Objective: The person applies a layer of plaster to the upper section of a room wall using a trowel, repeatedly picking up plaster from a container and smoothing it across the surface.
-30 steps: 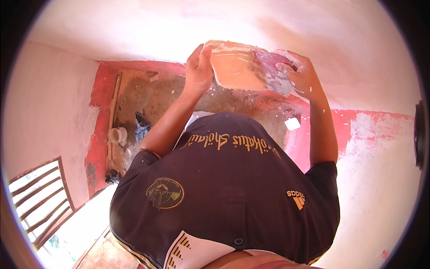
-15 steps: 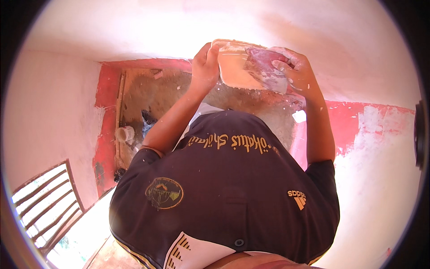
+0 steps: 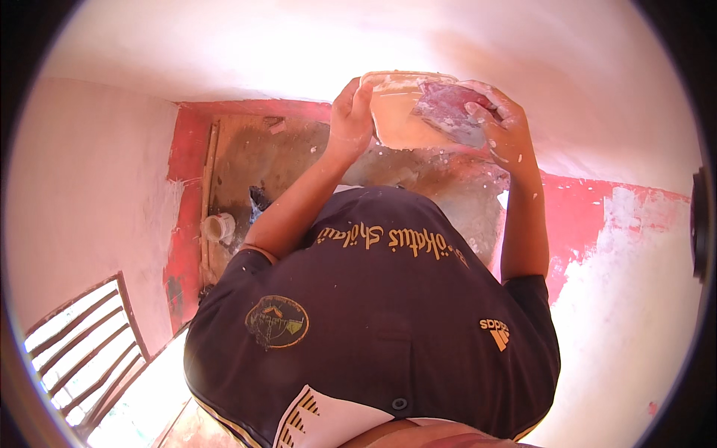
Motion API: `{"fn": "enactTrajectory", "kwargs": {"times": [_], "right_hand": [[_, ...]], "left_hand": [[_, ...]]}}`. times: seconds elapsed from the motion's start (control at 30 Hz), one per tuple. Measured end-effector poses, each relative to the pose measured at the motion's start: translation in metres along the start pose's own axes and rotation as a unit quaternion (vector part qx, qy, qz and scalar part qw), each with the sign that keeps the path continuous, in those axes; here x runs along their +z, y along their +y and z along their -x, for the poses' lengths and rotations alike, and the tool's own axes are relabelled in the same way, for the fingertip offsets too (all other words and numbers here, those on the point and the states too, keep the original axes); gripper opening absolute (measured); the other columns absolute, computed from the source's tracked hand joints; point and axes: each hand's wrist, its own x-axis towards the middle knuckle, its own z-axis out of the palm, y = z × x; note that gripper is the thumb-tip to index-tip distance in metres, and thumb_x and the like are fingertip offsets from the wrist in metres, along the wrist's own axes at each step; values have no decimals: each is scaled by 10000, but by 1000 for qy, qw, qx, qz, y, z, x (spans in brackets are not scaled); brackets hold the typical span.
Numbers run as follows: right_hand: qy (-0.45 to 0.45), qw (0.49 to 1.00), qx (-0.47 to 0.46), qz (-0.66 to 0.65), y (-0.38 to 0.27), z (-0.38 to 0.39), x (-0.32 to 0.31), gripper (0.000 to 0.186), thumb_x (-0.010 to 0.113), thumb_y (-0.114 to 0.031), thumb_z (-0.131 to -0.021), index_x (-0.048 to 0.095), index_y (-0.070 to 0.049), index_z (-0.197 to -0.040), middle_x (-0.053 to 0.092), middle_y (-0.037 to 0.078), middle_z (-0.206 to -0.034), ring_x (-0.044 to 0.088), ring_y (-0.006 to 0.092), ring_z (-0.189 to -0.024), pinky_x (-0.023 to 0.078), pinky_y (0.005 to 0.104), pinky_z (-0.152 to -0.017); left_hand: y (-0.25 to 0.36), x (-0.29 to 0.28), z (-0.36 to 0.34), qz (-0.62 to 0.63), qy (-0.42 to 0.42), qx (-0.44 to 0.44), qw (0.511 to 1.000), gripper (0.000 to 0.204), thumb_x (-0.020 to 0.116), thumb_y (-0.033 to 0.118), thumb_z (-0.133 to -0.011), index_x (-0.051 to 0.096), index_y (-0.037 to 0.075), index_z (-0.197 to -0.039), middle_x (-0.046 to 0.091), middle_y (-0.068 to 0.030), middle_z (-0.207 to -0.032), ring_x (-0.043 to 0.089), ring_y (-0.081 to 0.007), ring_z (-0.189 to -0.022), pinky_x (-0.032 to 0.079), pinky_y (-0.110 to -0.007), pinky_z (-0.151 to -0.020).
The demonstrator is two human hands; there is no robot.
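Note:
My left hand (image 3: 351, 123) grips the left edge of a shallow, tan plastic tub (image 3: 399, 123), its thumb over the rim. The tub is raised in front of me and tilted, and whitish smears mark its upper rim. In my right hand (image 3: 509, 127) is a flat, dark reddish spreader (image 3: 450, 110) caked with pale paste. That spreader lies across the right part of the tub, so I cannot tell how firmly they touch. White spots of paste dot my right hand's fingers and back.
A pale wall (image 3: 261, 52) with a red lower band (image 3: 575, 209) rises ahead. On the stained floor (image 3: 254, 164) at left lie a white bucket (image 3: 219, 227) on its side and a dark bag (image 3: 258, 200). A barred window (image 3: 89, 351) stands at lower left.
The tub, the spreader and both hands sit slightly farther right in the picture, as do the bucket and floor. Both hands keep their holds.

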Motion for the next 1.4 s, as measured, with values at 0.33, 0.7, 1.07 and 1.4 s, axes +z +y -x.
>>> {"fn": "enactTrajectory", "kwargs": {"times": [0.33, 0.7, 1.07, 1.4], "right_hand": [[30, 999, -19, 0, -45, -79, 172, 294, 609, -20, -938, 643, 14, -1228, 671, 88, -1125, 616, 165, -1044, 478, 313, -951], [26, 997, -53, -40, -93, -127, 300, 286, 633, 11, -925, 647, 28, -1210, 672, 86, -1113, 618, 169, -1040, 487, 310, -934], [-4, 996, -32, -84, -137, -156, 416, 328, 653, 20, -901, 640, 40, -1228, 679, 86, -1090, 621, 161, -992, 493, 313, -915], [68, 990, -20, -121, -138, -163, 408, 329, 681, -32, -891, 660, 29, -1214, 691, 79, -1077, 630, 154, -992, 497, 304, -899]], "left_hand": [[3, -182, -56, 69, -21, 1, 997, 369, 423, 267, -1064, 623, -26, -1165, 676, -59, -1029, 610, -111, -922, 496, -271, -832], [32, -325, -92, 66, -19, -7, 998, 361, 440, 292, -1061, 648, -1, -1093, 663, -37, -912, 598, -79, -814, 492, -256, -714], [53, -436, -93, 50, -23, -66, 996, 395, 427, 343, -1064, 654, 24, -1014, 589, 7, -675, 490, -56, -505, 388, -244, -448], [61, -437, -102, -17, -11, -25, 999, 386, 438, 325, -1058, 652, 4, -1068, 637, -23, -802, 561, -68, -662, 464, -247, -578]]}}
